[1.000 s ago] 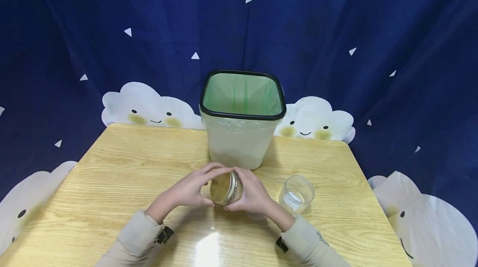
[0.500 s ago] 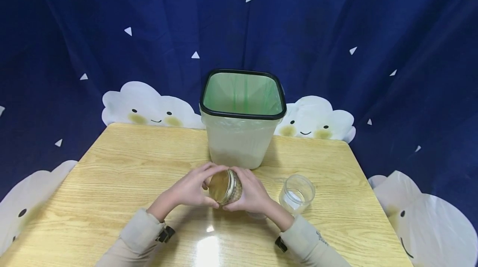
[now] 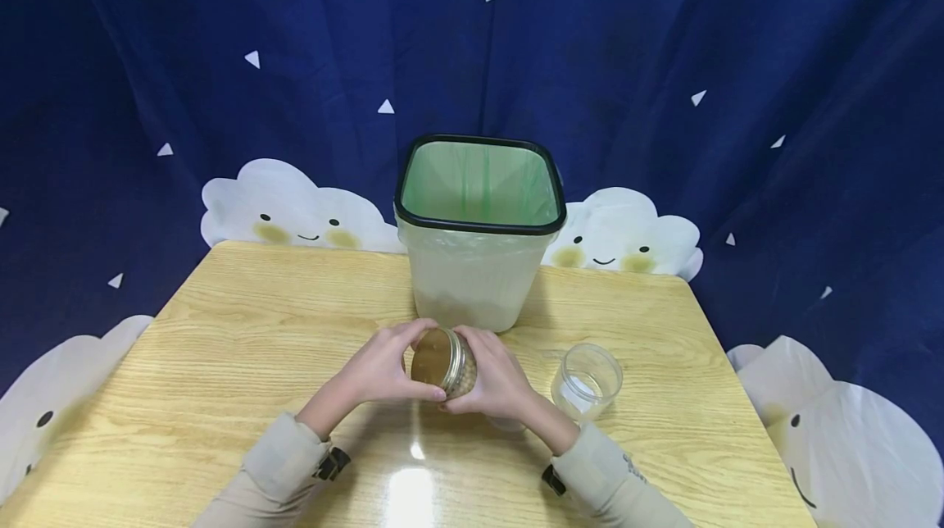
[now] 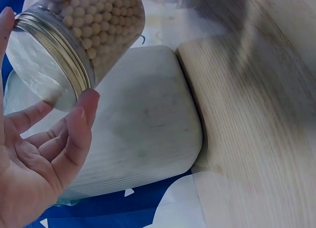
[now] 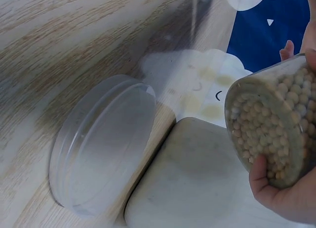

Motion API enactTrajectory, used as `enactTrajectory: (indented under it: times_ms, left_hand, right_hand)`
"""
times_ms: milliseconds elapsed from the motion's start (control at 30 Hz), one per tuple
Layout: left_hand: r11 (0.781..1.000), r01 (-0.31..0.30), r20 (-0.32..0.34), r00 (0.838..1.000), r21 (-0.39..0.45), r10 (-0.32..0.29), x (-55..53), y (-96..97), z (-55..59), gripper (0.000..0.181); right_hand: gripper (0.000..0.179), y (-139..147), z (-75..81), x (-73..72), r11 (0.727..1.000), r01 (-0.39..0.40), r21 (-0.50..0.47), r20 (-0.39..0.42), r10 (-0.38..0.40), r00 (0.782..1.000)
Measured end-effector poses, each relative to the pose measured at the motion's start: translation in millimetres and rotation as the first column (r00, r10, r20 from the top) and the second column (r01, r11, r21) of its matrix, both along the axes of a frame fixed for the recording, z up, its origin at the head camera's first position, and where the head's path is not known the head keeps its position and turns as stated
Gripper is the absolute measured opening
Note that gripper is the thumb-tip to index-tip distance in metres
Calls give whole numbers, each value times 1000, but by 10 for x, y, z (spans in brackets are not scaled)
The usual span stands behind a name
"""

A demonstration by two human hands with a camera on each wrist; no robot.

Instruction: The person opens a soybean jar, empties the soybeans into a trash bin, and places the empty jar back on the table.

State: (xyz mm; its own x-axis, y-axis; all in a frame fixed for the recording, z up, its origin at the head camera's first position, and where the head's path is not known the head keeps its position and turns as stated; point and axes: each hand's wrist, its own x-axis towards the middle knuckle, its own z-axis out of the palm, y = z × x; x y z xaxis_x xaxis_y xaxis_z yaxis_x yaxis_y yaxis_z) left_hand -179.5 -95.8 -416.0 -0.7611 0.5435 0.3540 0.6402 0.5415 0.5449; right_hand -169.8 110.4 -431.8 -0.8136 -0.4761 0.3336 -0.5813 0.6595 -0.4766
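Note:
Between my hands, just in front of the bin, a glass jar of small round beige beans or balls lies tilted on its side, its gold-rimmed lid facing left. My right hand grips the jar's body; in the right wrist view one fingertip presses its base. The fingers and thumb of my left hand are curled round the lid. From the left wrist view, fingertips sit at the lid's ribbed metal rim.
A white bin with a black rim and a green liner stands behind the hands. To the right is a clear open jar with something white in it. A clear round plastic lid lies on the wooden table.
My left hand has shifted its hold on the lid, its thumb moving right along the lower rim and its fingers drawing back at the top. The right hand keeps its grip on the jar.

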Motion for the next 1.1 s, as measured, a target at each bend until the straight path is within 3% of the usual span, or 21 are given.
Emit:
enactTrajectory:
  times_ms: [200,300,500,600,933,1100]
  left_hand:
    - [1000,-5,-15,1000,-21,4,28,-29,32,95]
    - [1000,21,-15,1000,-20,-21,28,-47,46,101]
    - [981,184,9,983,-59,-184,9,-63,60,100]
    - [973,221,4,975,-68,-221,6,-64,58,95]
    - [977,205,-13,978,-62,-206,-3,-54,41,92]
    - [985,165,-11,986,-48,-166,0,-42,21,94]
  right_hand:
    - [96,14,-12,-2,1000,-4,-9,-12,4,1000]
    - [97,22,-17,-5,1000,-9,-2,-27,9,1000]
    - [96,38,-27,-6,1000,-18,-1,-32,18,999]
    - [95,43,-35,-7,1000,-21,-6,-25,21,999]
    - [95,50,-42,-9,1000,-20,6,-22,20,1000]
    - [97,53,-49,-9,1000,-14,10,-31,14,999]
